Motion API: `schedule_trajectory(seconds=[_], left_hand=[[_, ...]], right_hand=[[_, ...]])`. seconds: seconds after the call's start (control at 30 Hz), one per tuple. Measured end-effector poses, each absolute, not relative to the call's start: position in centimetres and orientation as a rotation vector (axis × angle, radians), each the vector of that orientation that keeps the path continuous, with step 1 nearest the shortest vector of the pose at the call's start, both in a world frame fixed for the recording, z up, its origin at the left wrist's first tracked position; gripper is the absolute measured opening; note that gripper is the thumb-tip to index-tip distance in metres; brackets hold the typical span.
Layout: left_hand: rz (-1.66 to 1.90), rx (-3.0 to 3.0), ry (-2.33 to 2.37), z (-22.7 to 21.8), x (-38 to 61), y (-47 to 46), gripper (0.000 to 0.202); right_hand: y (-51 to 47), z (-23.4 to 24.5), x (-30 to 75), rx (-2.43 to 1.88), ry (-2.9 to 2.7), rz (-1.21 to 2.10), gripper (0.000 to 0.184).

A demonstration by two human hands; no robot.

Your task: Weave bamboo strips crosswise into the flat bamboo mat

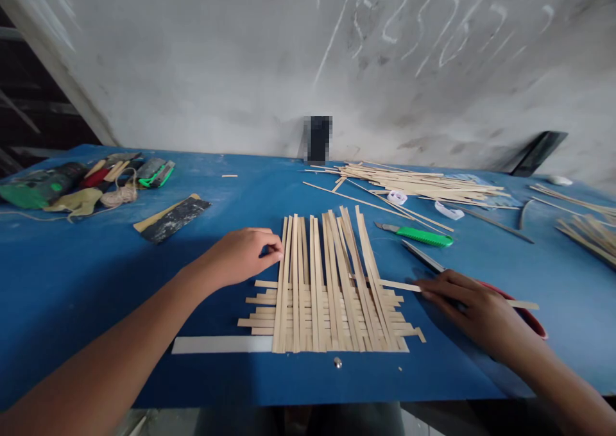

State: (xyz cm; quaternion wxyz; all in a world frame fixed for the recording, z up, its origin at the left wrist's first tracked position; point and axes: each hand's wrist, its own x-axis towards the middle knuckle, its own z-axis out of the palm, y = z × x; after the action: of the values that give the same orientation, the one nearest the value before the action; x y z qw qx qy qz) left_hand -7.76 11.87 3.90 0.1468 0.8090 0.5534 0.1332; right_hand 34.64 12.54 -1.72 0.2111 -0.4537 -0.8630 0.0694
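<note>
A partly woven mat of flat bamboo strips (315, 314) lies before me, its upright strips fanning apart at the far end. Along its near edge runs a white strip (221, 345), sticking out to the left. My left hand (245, 253) is at the mat's upper left edge, thumb and fingertips curled together against the leftmost upright strip; whether anything is pinched there is hidden. To the right, my right hand (481, 304) grips a bamboo strip (400, 285) whose left end passes among the upright strips. Under that hand lie scissors (522, 311) with red handles.
Beyond the right hand are a green utility knife (423, 236) and a pile of loose strips (414, 183). Sandpaper (176, 218), twine (120, 195) and a tool bag (48, 183) lie left. A dark phone-like object (318, 139) leans on the wall. A metal stud (337, 363) is near the front edge.
</note>
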Motion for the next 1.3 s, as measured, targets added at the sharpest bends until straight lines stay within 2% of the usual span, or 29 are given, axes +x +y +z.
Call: schedule_trajectory(seconds=[0.57, 0.9, 1.07, 1.3], left_hand=[[0.298, 2.325, 1.649, 4.2, -8.0, 11.9, 0.025], [0.259, 2.315, 1.657, 4.3, -8.0, 12.0, 0.024], [0.215, 2.3, 1.645, 4.5, -8.1, 11.9, 0.026], [-0.001, 2.157, 1.517, 5.6, -9.4, 11.8, 0.014]], right_hand=[[13.5, -0.2, 30.0, -1.12, -2.493, 0.3, 0.03], [13.8, 0.3, 28.2, -1.027, -2.538, 0.333, 0.034], [13.1, 0.9, 32.1, -1.238, -2.53, 0.074, 0.038], [12.9, 0.3, 38.0, -1.43, -2.538, 0.043, 0.038]])
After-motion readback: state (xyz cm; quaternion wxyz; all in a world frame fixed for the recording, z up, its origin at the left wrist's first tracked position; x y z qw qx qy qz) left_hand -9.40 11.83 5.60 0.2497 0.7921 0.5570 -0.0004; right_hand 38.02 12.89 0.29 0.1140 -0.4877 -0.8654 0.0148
